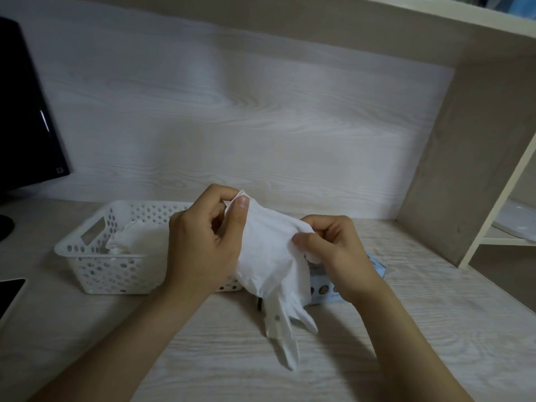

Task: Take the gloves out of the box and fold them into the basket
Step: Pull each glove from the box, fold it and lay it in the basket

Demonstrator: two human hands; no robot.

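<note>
A white glove [268, 256] hangs above the desk, cuff up and fingers pointing down towards me. My left hand [203, 242] pinches the cuff's left corner between thumb and fingers. My right hand [333, 250] grips the cuff's right corner. Behind my left hand stands a white perforated basket [95, 256] with white gloves [136, 237] lying in it. The light blue glove box [324, 288] lies on the desk behind the glove and my right wrist, mostly hidden.
A dark monitor [23, 111] stands at the far left and a dark tablet corner [10, 294] lies at the left edge. A wooden back wall rises behind the desk, and a shelf upright [464, 158] stands on the right.
</note>
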